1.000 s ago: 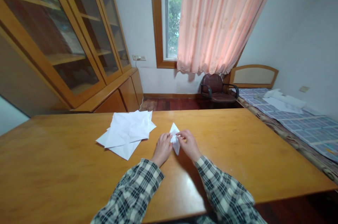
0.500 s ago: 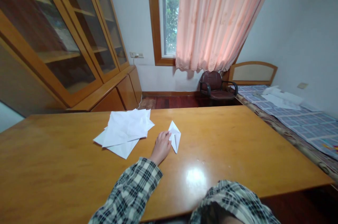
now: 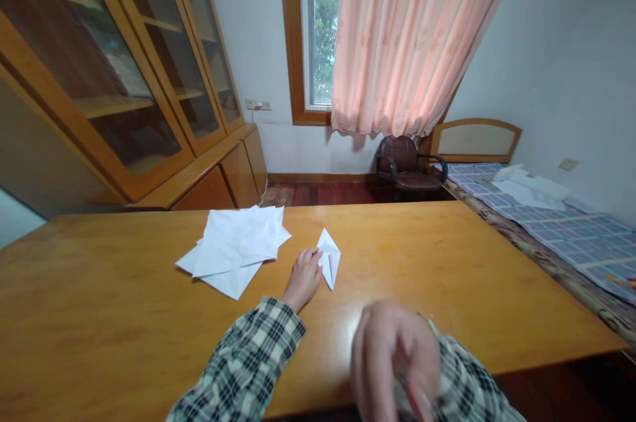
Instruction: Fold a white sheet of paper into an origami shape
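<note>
A small kite-shaped piece of folded white paper (image 3: 332, 268) lies on the wooden table, pointed at its near and far ends. My left hand (image 3: 304, 276) holds it down, its bent fingers over the paper's left edge; the thumb is hidden. Close to the camera, my right hand (image 3: 395, 359) hangs above the table's near edge, slightly blurred. Its fingers point down with a gap to the thumb, and nothing shows between them. Left of my left hand lies a loose stack of white paper sheets (image 3: 241, 240), turned at different angles.
The wooden table (image 3: 422, 256) spans the foreground. Beyond it are a glass-door cabinet (image 3: 209, 144) on the left, a dark red armchair (image 3: 405, 163) and a pink curtain (image 3: 407, 44). A bed (image 3: 541, 230) with a checked cover and white papers stands at the right.
My right hand has come up into view at the bottom, where only its sleeve showed before. My left hand and the folded paper have stayed in place.
</note>
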Available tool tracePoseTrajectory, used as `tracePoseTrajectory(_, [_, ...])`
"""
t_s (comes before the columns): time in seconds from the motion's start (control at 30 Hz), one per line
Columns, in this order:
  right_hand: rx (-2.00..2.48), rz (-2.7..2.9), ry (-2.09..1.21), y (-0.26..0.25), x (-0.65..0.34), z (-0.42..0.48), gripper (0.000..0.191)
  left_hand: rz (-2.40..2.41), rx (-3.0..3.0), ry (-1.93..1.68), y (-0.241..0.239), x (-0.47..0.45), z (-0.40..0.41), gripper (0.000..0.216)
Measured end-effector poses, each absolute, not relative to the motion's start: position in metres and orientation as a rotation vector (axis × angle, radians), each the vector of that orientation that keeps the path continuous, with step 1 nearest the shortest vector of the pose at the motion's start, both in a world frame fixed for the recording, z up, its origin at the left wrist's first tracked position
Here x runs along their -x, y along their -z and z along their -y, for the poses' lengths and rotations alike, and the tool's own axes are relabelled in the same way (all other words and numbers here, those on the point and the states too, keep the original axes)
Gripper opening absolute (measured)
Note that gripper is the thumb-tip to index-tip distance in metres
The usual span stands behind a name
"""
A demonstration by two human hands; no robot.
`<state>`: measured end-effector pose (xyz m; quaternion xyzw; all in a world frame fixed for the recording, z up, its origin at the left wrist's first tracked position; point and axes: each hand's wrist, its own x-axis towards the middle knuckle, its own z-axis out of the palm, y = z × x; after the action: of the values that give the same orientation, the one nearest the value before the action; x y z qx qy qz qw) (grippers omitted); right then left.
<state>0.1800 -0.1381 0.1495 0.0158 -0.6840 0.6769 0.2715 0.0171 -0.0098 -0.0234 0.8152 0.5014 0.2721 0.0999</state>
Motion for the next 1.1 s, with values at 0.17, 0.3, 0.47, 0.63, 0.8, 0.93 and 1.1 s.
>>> tracePoseTrajectory(0.17, [0.987, 1.713, -1.05, -0.092, -0.2, 0.041, 0.025, -1.478, -2.407, -0.823, 0.022, -0.019, 0.01, 0.035])
tracePoseTrajectory(0.3, [1.352, 1.989, -0.573, -0.031, -0.207, 0.007, 0.027, -1.482, -2.42, -0.83, 0.025, -0.019, 0.009, 0.034])
tracePoseTrajectory(0.47, [1.276, 2.097, -0.448, 0.007, -0.207, 0.003, 0.05, -1.488, -2.476, -0.805, 0.027, -0.018, 0.008, 0.034])
tracePoseTrajectory(0.63, [1.265, 2.154, -0.413, 0.017, -0.205, 0.001, 0.053, -1.468, -2.492, -0.775, 0.024, -0.019, 0.01, 0.041])
tracePoseTrajectory(0.8, [1.264, 2.093, -0.416, 0.021, -0.204, 0.001, 0.044, -1.402, -2.498, -0.752, 0.022, -0.02, 0.011, 0.047])
tracePoseTrajectory(0.93, [1.253, 2.005, -0.445, 0.022, -0.206, 0.002, 0.033, -1.407, -2.458, -0.805, 0.021, -0.019, 0.01, 0.04])
tracePoseTrajectory(1.1, [1.282, 1.943, -0.489, 0.02, -0.207, 0.003, 0.013, -1.413, -2.402, -0.914, 0.017, -0.019, 0.01, 0.033])
